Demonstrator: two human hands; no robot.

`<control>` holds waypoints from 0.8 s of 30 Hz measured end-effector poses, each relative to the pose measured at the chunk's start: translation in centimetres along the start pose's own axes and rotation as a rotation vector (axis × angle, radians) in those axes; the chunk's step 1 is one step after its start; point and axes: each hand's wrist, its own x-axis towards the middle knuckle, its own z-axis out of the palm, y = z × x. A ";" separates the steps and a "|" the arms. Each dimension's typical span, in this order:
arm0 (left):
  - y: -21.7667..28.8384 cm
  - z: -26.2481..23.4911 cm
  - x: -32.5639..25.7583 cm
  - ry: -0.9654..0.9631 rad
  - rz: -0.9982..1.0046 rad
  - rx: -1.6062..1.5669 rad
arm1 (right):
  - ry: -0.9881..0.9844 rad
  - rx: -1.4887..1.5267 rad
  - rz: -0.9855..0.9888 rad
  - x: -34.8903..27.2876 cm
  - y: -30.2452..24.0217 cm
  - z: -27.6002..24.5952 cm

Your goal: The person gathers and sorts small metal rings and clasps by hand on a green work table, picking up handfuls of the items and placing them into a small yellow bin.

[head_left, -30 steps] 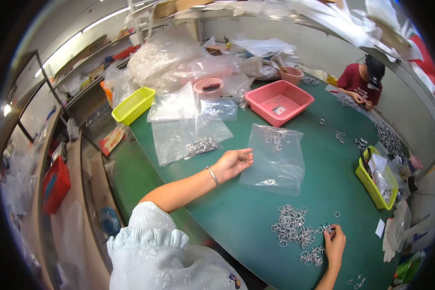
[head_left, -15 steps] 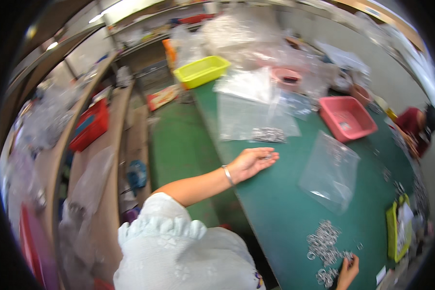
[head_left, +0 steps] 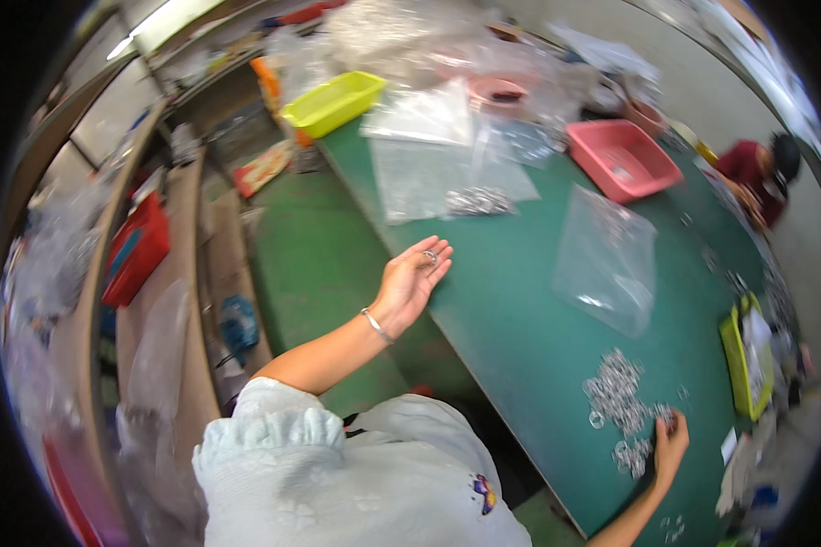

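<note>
My left hand point(head_left: 409, 290) is palm up over the near left edge of the green table point(head_left: 493, 301), with a silver bangle point(head_left: 377, 326) at its wrist. A small silvery metal ring point(head_left: 431, 257) shows between its thumb and lightly bent fingers. At the right, my right hand point(head_left: 671, 445) rests on the table with curled fingertips on a few metal rings point(head_left: 663, 413). These are at the edge of a loose pile of metal rings point(head_left: 616, 387); a smaller clump point(head_left: 631, 455) lies just nearer to me.
A clear plastic bag point(head_left: 607, 264) lies flat beyond the pile. Farther off are a bag with rings point(head_left: 481, 201), a pink basin point(head_left: 622, 159) and a yellow basket point(head_left: 335, 103). A green-yellow basket point(head_left: 746, 356) and a person point(head_left: 755, 182) are at the right. Shelves point(head_left: 160, 346) stand left.
My left hand has turned its fingers upward and drawn back toward the table edge. My right hand stays at the ring pile, its forearm now showing. The whole view has shifted.
</note>
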 end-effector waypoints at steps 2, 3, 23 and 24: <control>-2.2 1.8 -0.2 -0.098 -0.126 -0.015 | -0.032 0.075 0.066 0.4 0.4 -0.3; -3.1 2.9 -0.3 -0.148 -0.184 -0.017 | -0.015 0.029 0.041 0.4 1.2 -0.3; -13.9 12.7 -4.2 -0.821 -0.749 0.594 | 0.035 0.006 0.272 -5.2 -1.6 -5.4; -14.5 13.5 -4.3 -0.850 -0.739 0.626 | 0.044 0.008 0.271 -5.1 -1.5 -5.6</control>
